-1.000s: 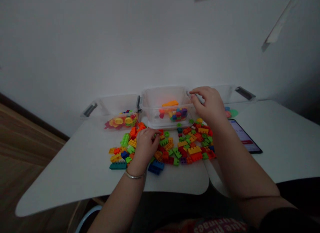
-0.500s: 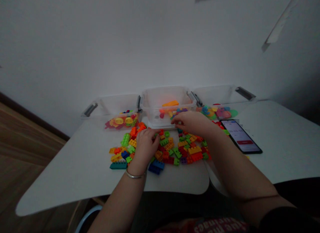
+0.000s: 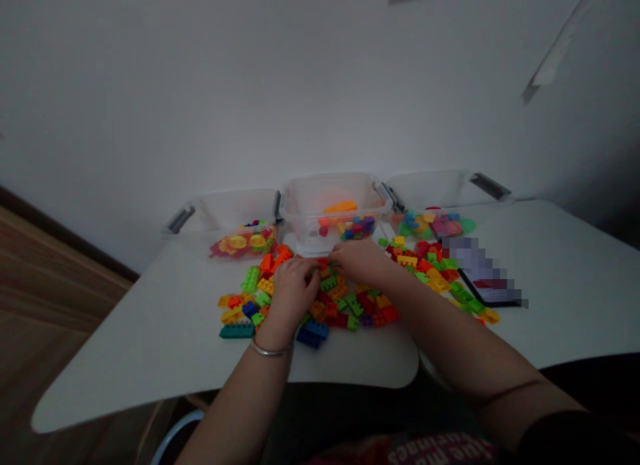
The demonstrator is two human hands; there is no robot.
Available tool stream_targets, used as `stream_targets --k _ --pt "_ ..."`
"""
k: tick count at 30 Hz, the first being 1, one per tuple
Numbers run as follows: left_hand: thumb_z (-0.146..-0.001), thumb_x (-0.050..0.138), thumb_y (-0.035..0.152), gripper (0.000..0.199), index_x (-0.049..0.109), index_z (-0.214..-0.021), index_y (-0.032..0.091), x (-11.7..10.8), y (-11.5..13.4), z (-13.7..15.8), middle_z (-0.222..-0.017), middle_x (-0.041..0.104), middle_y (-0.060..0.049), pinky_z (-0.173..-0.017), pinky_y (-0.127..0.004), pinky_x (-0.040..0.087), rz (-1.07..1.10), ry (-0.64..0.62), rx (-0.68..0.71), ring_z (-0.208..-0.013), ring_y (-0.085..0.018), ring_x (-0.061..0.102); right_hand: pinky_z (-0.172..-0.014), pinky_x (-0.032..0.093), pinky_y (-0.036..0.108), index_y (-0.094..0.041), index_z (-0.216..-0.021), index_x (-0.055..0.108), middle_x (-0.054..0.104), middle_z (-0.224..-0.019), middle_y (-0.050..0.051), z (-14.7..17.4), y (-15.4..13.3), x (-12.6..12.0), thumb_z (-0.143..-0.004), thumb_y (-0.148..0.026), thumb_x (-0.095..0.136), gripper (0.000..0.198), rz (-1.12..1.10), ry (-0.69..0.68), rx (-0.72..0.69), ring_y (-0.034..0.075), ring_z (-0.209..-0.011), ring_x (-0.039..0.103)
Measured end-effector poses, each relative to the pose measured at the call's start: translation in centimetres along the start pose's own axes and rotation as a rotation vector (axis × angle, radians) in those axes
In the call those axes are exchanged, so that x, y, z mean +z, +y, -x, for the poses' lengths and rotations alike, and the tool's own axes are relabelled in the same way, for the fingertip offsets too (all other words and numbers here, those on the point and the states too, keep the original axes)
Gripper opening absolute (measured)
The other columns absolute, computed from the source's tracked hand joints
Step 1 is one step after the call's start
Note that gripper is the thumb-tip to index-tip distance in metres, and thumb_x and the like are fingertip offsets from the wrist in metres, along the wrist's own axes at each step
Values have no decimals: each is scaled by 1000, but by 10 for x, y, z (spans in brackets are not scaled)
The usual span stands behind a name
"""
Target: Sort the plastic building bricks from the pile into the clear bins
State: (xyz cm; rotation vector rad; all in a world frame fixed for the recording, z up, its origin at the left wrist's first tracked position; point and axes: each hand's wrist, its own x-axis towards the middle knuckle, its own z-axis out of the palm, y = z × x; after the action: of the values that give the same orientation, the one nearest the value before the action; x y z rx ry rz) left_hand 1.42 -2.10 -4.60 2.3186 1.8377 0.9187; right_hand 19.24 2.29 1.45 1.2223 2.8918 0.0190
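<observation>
Toy building bricks [image 3: 355, 305] in many colours lie in a loose pile on the white table. My left hand [image 3: 295, 288], with a bangle at its wrist, rests over the pile, fingers curled in and thumb close to them; whatever they hold is hidden. Just to its right, my right hand [image 3: 361, 260] reaches down into the bricks with bent fingers drawn together, and their tips nearly meet the left fingers. A red brick [image 3: 323, 260] shows between the two hands. Dark blue bricks [image 3: 313, 333] and a teal brick [image 3: 237, 330] lie at the pile's near edge.
Behind the pile stand three clear plastic boxes: a left box [image 3: 227, 208] with yellow and pink pieces, a middle box [image 3: 305, 215] with mixed pieces, and a right box [image 3: 430, 188] with colourful pieces. A phone [image 3: 483, 295], partly blurred, lies at the right.
My right hand has moved left and down from in front of the middle box to beside my left hand, uncovering bricks on the right. My left hand has stayed nearly still.
</observation>
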Motion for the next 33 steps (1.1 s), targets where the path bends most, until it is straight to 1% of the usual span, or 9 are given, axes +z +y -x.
stream_targets --k 5,11,15,18,21,25,29,31,33 --pt "-86 54 21 21 73 -96 23 -1 1 0 -104 75 -3 -98 -44 46 8 -18 -12 -104 -25 64 -74 50 28 -21 -104 72 72 -107 8 -4 2 6 -93 -25 50 25 -19 -4 20 24 -100 67" --pt "-86 54 21 21 74 -95 22 -1 1 0 -103 75 -4 -99 -44 45 9 -9 -14 -104 -25 64 -76 51 30 -20 -109 70 71 -109 9 -7 6 12 -88 -28 60 24 -32 21 73 26 -103 66" --pt "-86 55 21 21 74 -95 23 0 1 0 -103 74 -3 -99 -45 45 11 -13 -23 -104 -25 63 -77 51 32 -20 -106 72 72 -106 10 -6 8 13 -88 -26 59 23 -43 -14 78 27 -102 66" --pt "-86 54 21 21 73 -94 23 0 1 0 -104 75 -4 -99 -45 45 20 -8 -20 -105 -25 63 -81 50 32 -19 -111 70 71 -108 11 -5 10 13 -85 -22 60 28 -120 17 48 26 -102 66" --pt "-87 54 22 21 73 -95 23 -1 1 0 -104 75 -4 -99 -45 45 21 -8 -9 -104 -25 63 -85 49 32 -18 -117 67 69 -111 11 -4 15 8 -83 -17 61 35 -267 172 -70 22 -101 64" --pt "-87 54 23 21 73 -95 23 -2 3 0 -102 75 -3 -97 -44 46 16 -18 -4 -102 -25 63 -89 49 32 -19 -107 71 66 -104 8 1 30 -6 -81 -10 56 31 -408 584 -170 18 -99 62" --pt "-87 52 23 22 74 -93 23 -2 3 0 -100 75 -3 -97 -44 47 27 2 6 -100 -24 64 -83 53 36 -23 -100 71 64 -111 8 7 51 -15 -84 -14 52 27 -423 983 28 20 -99 61" --pt "-87 52 23 23 74 -92 23 -1 2 0 -99 75 -3 -97 -45 47 28 11 6 -99 -24 64 -80 55 36 -23 -102 69 63 -120 10 9 61 -14 -86 -17 51 25 -447 1066 133 20 -99 63" --pt "-87 52 23 23 74 -92 23 0 2 0 -99 75 -3 -96 -45 47 30 15 5 -99 -24 64 -77 56 36 -21 -104 68 65 -119 11 7 68 -9 -87 -21 52 23 -459 1086 199 20 -93 65"
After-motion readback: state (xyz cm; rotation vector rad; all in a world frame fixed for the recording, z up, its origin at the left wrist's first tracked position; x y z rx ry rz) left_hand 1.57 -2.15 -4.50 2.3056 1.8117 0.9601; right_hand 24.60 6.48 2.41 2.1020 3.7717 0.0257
